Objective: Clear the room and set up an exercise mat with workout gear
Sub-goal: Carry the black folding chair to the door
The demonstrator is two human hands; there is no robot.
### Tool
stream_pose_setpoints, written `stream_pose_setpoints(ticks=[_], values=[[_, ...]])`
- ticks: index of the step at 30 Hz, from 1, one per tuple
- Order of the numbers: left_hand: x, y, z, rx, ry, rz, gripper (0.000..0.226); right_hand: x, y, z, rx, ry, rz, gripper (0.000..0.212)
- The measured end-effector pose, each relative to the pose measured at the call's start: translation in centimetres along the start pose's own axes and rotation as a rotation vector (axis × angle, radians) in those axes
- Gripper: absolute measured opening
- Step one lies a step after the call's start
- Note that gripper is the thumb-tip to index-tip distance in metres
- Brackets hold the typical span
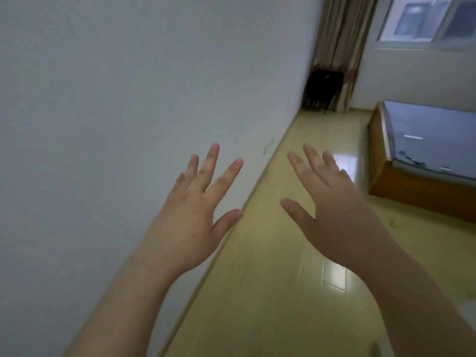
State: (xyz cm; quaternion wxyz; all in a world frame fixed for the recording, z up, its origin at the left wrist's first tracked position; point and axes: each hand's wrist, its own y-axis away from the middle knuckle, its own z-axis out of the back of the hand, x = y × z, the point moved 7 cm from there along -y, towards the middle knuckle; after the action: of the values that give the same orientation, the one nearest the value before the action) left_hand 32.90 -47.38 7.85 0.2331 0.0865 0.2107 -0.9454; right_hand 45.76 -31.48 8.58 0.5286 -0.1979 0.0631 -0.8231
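Head view, tilted and a little blurred: both arms reach forward, bare to the elbow, with the backs of the hands facing the camera. The left hand (pixel 192 217) is spread wide, fingers straight and apart, thumb out to the side, and it holds nothing. It shows against the pale wall (pixel 103 99), but whether it touches the wall cannot be told. The right hand (pixel 332 210) is spread the same way, fingers straight, thumb pointing toward the left hand, also holding nothing. It hangs above the glossy yellow floor (pixel 270 292).

The two hands are near each other but apart, and the line where wall meets floor runs up between them. Along that line, well beyond the fingertips, a dark object (pixel 324 86) stands in the far corner under a brown curtain (pixel 342 32). It is too blurred to say whether it is a mat, workout gear or something else. It is well apart from both hands, and the right hand is the one more nearly below it in the picture.

To the right of the right hand stands a bed (pixel 401 186) with a wooden frame and a blue-grey top, on which lies a small white item (pixel 413 137). A window (pixel 432 19) sits high on the far wall above the bed.
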Motion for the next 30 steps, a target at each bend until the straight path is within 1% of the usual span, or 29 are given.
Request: stream_pose_setpoints(ticks=[4,9,11,14,17,20,24,30], values=[[0.3,-11.3,-3.8,0.044,0.067,-0.130,0.077,-6.2,-6.0,-0.3,-0.015,0.074,-0.148,0.073],[-1.6,-23.1,-8.9,0.081,0.083,-0.248,0.079,-14.3,-11.4,-0.5,-0.056,0.090,-0.296,0.075],[-2.3,-26.6,-11.0,0.095,0.082,-0.287,0.079,-17.1,-13.2,-1.0,-0.054,0.088,-0.328,0.076],[-3.3,-32.7,-15.2,0.111,0.096,-0.333,0.077,-22.9,-16.8,-1.9,-0.093,0.070,-0.375,0.076],[-4.3,-39.3,-18.9,0.110,0.071,-0.351,0.077,-28.8,-21.2,-2.5,-0.137,0.051,-0.382,0.076],[-4.9,-47.1,-21.9,0.122,0.056,-0.324,0.077,-35.2,-27.2,-2.1,-0.163,0.010,-0.379,0.075],[-5.6,-56.4,-24.2,0.116,0.024,-0.312,0.075,-41.9,-34.8,-1.6,-0.132,0.015,-0.344,0.075],[-5.2,-68.6,-29.1,0.128,0.062,-0.253,0.073,-50.8,-46.5,-2.4,-0.085,0.030,-0.300,0.073]])
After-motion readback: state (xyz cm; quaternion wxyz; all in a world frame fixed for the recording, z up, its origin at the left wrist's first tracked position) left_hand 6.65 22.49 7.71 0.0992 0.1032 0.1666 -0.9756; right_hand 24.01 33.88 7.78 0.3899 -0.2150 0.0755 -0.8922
